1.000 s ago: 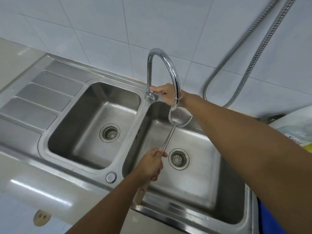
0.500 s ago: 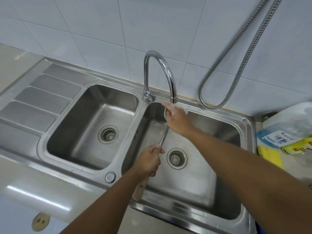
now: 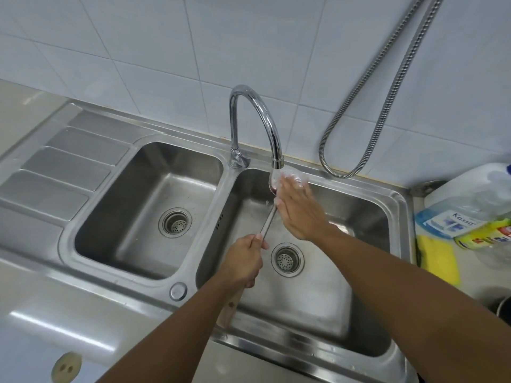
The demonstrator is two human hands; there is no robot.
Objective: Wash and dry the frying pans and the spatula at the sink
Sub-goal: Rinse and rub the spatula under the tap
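right hand (image 3: 298,208) has left the base of the curved chrome faucet (image 3: 257,111) for its spout, flat fingers together rubbing the steel spatula (image 3: 267,222); left hand (image 3: 243,261) clamps the handle steady.

Left hand (image 3: 243,262) grips spatula (image 3: 267,221); right hand (image 3: 300,210) flat on blade under tap (image 3: 277,161).

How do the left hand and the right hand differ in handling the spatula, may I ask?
The left hand grips the spatula with curled fingers; the right hand presses straight fingers on its blade. The left hand sits low near the drain; the right hand is under the running faucet. Both touch it.
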